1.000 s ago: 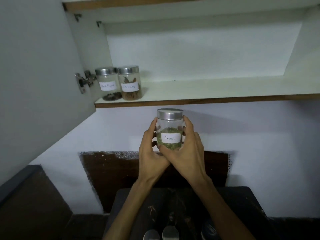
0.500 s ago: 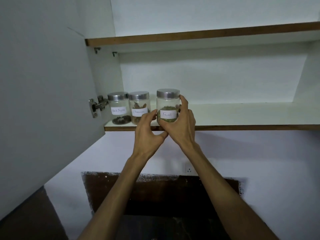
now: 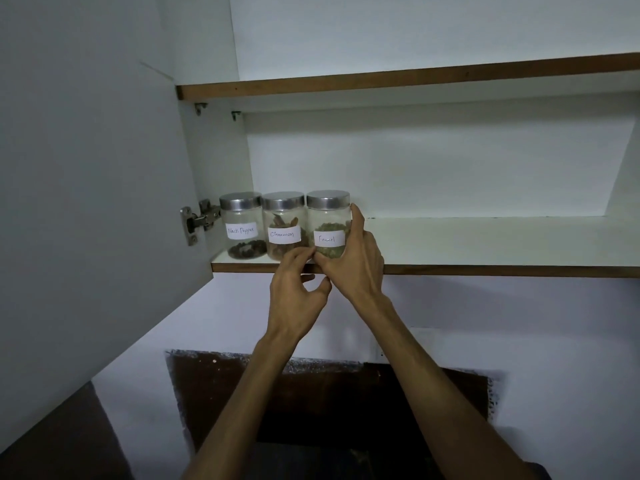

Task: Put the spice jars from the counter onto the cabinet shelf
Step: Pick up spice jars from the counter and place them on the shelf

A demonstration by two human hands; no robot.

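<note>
Since the clear glass jar with the brushed metal lid and the handwritten "Fennel" label (image 3: 327, 226) looks to be sitting on the white cabinet shelf with the brown wood edge (image 3: 485, 268), I'd say this one is basically placed. It's upright, right next to the matching "Cinnamon" jar (image 3: 284, 226), close enough that I can't tell if they touch, and the "Black Pepper" jar (image 3: 242, 226) is on the far left of the row, by the metal door hinge (image 3: 197, 220). The right hand (image 3: 353, 268) is wrapped around the fennel jar's right side, with the thumb low on its front, so it's gripping it. The left hand (image 3: 298, 289) is just below the shelf edge with fingers loosely curled; its fingertips are up by the jar bases, but it doesn't seem to be holding anything. So three jars are up, with loads of shelf to the right. What's left is letting go. The tabletop is out of shot, so I can't say if more jars are waiting.
</note>
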